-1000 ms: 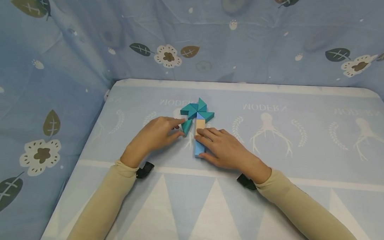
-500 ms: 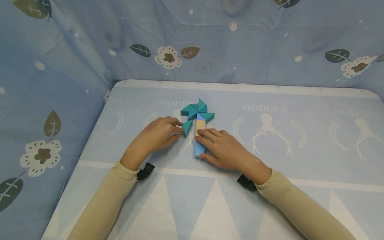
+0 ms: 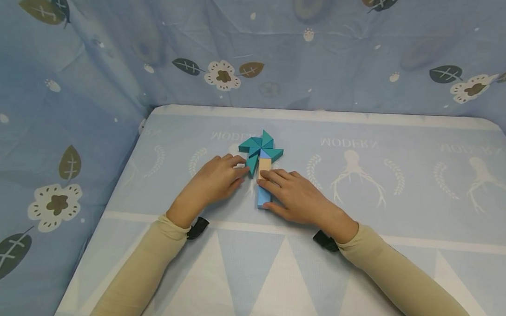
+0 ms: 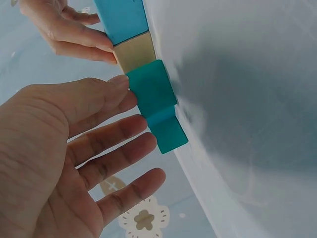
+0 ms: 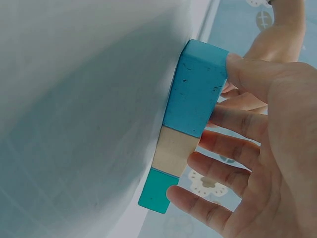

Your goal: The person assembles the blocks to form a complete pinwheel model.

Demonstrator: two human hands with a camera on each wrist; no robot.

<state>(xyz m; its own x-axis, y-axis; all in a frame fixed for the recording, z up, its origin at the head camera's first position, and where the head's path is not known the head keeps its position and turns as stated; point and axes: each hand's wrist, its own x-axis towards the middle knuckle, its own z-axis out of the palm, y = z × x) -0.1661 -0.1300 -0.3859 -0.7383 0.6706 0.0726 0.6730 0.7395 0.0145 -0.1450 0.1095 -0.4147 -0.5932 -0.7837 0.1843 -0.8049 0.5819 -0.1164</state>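
Observation:
Teal and blue triangular blocks form a pinwheel shape [image 3: 267, 141] on the table. Below its centre runs a stem: a plain wood block [image 3: 265, 163], then a light blue block [image 3: 263, 198]. My left hand [image 3: 216, 180] touches the left side of a teal triangular block [image 3: 252, 164] with its fingertips. That triangle sits at the pinwheel's lower left, beside the wood block. My right hand [image 3: 294, 196] rests on the stem, fingers over the wood block and thumb at the blue block's near end. In the right wrist view, its fingers extend along the blue block [image 5: 193, 94].
A pale blue patterned cloth [image 3: 365, 265] covers the table. Blue curtain fabric [image 3: 337, 57] with leaves and flowers hangs behind and on the left. Black straps [image 3: 198, 228] show at both wrists.
My left hand has moved slightly right, pushing the teal triangle up against the pinwheel and closer to the stem. My right hand has stayed on the stem.

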